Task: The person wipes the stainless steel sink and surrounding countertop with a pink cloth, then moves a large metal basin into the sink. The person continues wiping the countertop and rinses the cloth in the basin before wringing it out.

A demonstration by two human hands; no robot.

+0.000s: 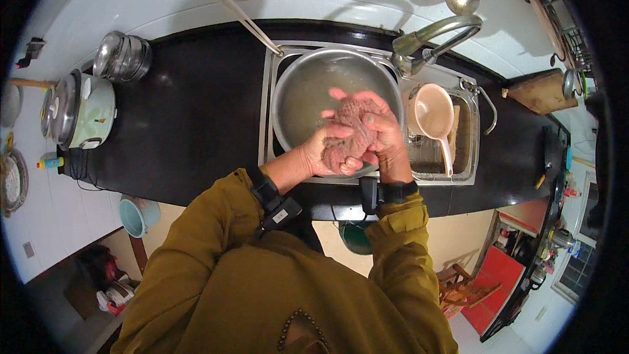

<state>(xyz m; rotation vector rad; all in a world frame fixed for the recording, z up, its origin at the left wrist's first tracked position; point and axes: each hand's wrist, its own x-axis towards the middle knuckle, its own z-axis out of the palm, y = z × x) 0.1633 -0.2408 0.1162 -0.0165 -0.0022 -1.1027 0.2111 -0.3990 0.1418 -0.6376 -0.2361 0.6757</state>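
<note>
A wet, bunched-up pinkish-brown cloth (354, 132) is squeezed between both my hands. My left hand (325, 146) closes round its lower left end, while my right hand (385, 130) grips the upper right part. Both are held over a wide metal basin (283, 113) that sits in the left bowl of the sink. Cloudy water (318, 85) stands in the basin, and its near side is partly hidden behind my hands.
A pink long-handled dipper (434, 113) rests over the right sink bowl (429, 176). Behind rises a curved tap (445, 29). On the black counter (196, 111), a green rice cooker (95, 111) and stacked metal bowls (122, 57) stand at left. A cleaver-like board (540, 92) leans at right.
</note>
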